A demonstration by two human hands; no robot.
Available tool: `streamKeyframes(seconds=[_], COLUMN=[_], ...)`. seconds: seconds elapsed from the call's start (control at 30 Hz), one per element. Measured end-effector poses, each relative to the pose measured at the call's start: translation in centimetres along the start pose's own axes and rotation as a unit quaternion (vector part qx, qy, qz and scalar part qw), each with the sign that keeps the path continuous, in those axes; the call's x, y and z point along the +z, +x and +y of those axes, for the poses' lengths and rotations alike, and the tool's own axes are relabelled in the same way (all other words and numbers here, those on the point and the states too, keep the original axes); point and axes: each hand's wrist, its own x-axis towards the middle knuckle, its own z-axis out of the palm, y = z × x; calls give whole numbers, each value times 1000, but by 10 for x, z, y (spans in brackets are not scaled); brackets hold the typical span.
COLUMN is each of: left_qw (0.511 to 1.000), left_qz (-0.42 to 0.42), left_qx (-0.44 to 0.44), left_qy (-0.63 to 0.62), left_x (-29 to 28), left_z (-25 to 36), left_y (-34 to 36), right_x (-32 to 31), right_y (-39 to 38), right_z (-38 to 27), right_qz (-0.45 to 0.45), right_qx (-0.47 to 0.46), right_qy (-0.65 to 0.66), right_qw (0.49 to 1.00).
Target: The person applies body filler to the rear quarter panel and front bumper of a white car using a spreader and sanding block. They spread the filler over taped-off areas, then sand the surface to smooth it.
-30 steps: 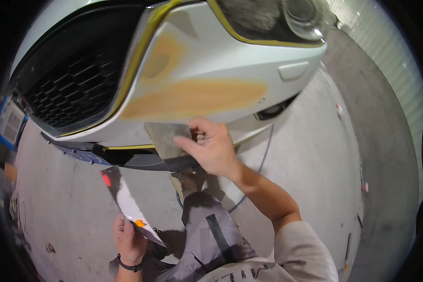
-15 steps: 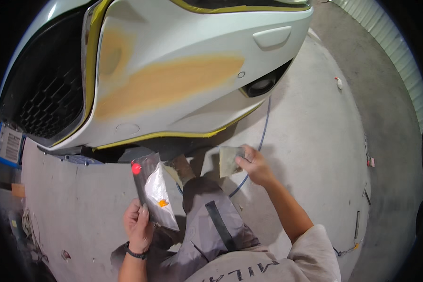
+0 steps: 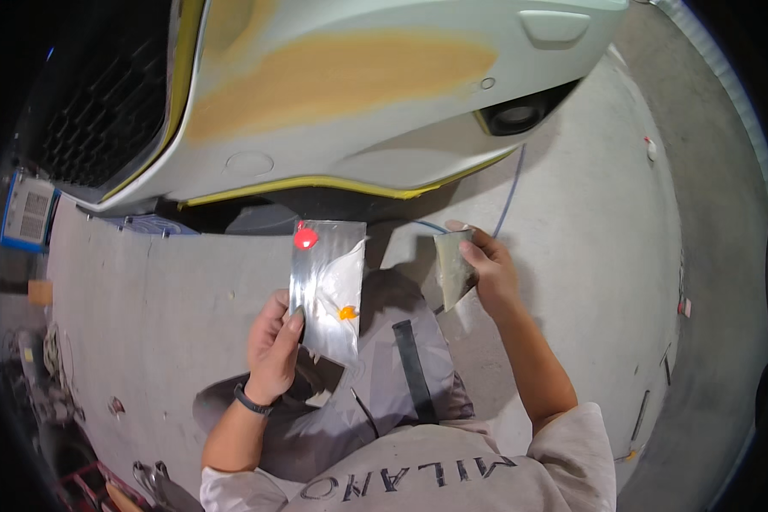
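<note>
A shiny metal plate (image 3: 324,282) is gripped by my left hand (image 3: 273,350) in front of my legs; it bears white paste, a red blob (image 3: 305,238) at its top left and an orange blob (image 3: 347,313) lower down. To its right, my right hand (image 3: 492,271) holds a thin greyish, smeared spreader blade (image 3: 451,265) by its edge, apart from the plate. Above both hands is a white car bumper (image 3: 358,154) with a wide sanded orange-tan patch (image 3: 341,72) and yellow masking tape (image 3: 307,181) along its edges.
A black honeycomb grille (image 3: 94,111) is at upper left. A blue-edged device (image 3: 27,211) stands at the left, with assorted equipment (image 3: 34,384) below it. A blue hose (image 3: 513,196) runs on the grey floor; small tools (image 3: 640,410) lie at the right.
The view has tilted down from the bumper. The metal plate has risen and turned flatter toward me; the spreader has moved from near the bumper down and right, beside the plate.
</note>
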Motion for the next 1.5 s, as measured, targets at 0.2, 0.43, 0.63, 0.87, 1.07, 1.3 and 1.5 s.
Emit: streamKeyframes(seconds=[0.2,0.43,0.63,0.87,1.07,1.3,1.5], left_qw=[993,975,973,981,981,975,972], left_qz=[-34,-79,-64,-33,53,17,31], left_qx=[-26,-17,-41,-79,-94,-170,-190], left_qy=[114,209,216,176,164,-144,-134], left_x=[9,31,66,100,128,153,148], left_z=[-4,-11,-27,-62,-86,-69,-57], left_y=[-2,-6,7,42,44,18,7], right_x=[14,19,14,-10,-31,-16,-60], right_y=[-20,-13,-42,-81,-110,-107,-98], right_z=[-16,-20,12,30,14,15,14], right_qz=[-1,12,30,27,122,51,-51], right_qx=[-88,-365,-186,-215,-303,-567,-558], right_qy=[-84,-301,-237,-198,-137,-291,-398], right_qw=[993,881,953,956,935,769,726])
